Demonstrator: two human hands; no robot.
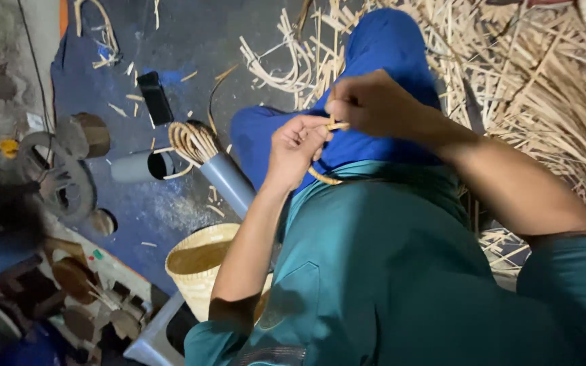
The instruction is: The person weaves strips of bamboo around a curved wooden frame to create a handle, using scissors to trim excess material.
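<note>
Left hand: fingers curled shut on a thin cane strip, over the lap. Right hand: closed, pinching the same strip's upper end just beside the left hand. Strip: pale, curving below the left hand against blue trousers. Heap of cane splints: on the floor, right of the knees. Grey pipe stuffed with coiled cane: left of the legs. Woven basket: beneath the left forearm. Black phone: on the blue mat, well apart.
</note>
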